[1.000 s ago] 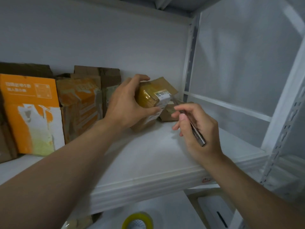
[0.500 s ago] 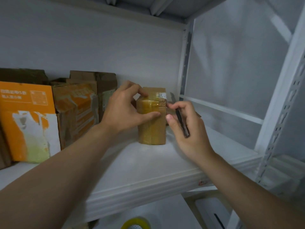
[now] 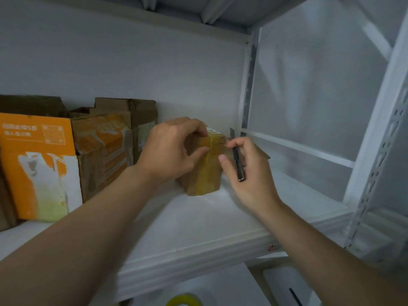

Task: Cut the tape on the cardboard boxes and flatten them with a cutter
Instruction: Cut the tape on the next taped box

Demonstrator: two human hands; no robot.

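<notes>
I see bare white shelf board (image 3: 198, 219) in front of the small taped box (image 3: 206, 173) and off to its right, open as far as the side rail (image 3: 298, 149) and rear post (image 3: 248, 89), so a hand could come in over the front edge there. On the left a row of standing orange boxes (image 3: 39, 164) blocks the way, and the left hand (image 3: 170, 151) gripping the box fills the gap beside them. The right hand (image 3: 251, 177) holding the cutter (image 3: 238, 164) sits just right of the box, and the upper shelf (image 3: 187, 18) caps the bay.
</notes>
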